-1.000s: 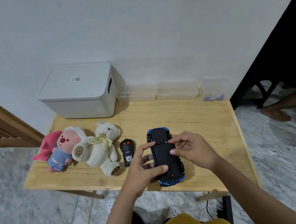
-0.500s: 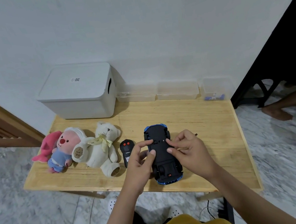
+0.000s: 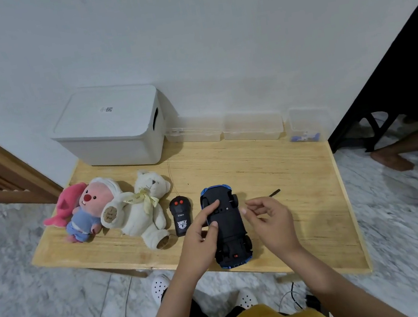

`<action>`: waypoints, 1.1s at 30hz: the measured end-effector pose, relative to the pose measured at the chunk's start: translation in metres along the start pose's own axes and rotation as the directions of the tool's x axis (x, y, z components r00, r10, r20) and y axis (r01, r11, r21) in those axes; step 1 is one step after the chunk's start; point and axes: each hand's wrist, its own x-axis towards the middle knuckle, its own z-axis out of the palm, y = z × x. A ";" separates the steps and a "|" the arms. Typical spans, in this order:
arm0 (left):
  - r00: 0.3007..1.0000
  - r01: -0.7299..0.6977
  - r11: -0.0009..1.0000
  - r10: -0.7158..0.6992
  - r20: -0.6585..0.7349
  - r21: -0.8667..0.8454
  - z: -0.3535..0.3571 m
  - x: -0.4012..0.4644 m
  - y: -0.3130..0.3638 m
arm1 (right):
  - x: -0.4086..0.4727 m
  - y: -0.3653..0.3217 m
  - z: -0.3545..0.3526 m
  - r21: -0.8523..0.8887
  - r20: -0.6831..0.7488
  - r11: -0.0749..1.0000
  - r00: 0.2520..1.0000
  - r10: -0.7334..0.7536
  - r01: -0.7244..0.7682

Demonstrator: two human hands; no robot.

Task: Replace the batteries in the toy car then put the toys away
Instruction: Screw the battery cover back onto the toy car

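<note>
Storage box (image 3: 113, 129): white, lid on, at the table's (image 3: 272, 164) back left; contents hidden.
Left hand (image 3: 201, 237): grip loose, forefinger and thumb resting on the upturned toy car (image 3: 227, 224).
Toy car: lies underside up near the front edge.
Right hand (image 3: 269, 220): just right of the car, apart from it, fingers curled; whether they pinch anything I cannot tell.
Clear containers (image 3: 249, 127): along the wall; the rightmost holds something small and blue.

A blue-edged black toy car (image 3: 227, 226) lies on pale wood table (image 3: 287, 173); far left, a white bin (image 3: 110, 130); left, a cream teddy (image 3: 144, 209).
</note>
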 end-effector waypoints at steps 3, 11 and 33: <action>1.000 0.015 0.999 -0.015 -0.015 0.032 -0.006 -0.003 -0.001 | 0.022 0.024 -0.016 -0.163 -0.018 0.986 1.000 -0.023 0.020; 0.998 0.048 0.997 -0.049 -0.025 -0.054 -0.017 -0.012 0.006 | 0.080 0.087 -0.044 -0.758 0.189 0.636 0.982 0.002 0.144; 0.994 -0.072 0.989 0.061 -0.087 -0.127 -0.010 -0.003 0.036 | 0.020 -0.066 -0.035 0.679 0.212 0.626 0.918 0.334 -0.385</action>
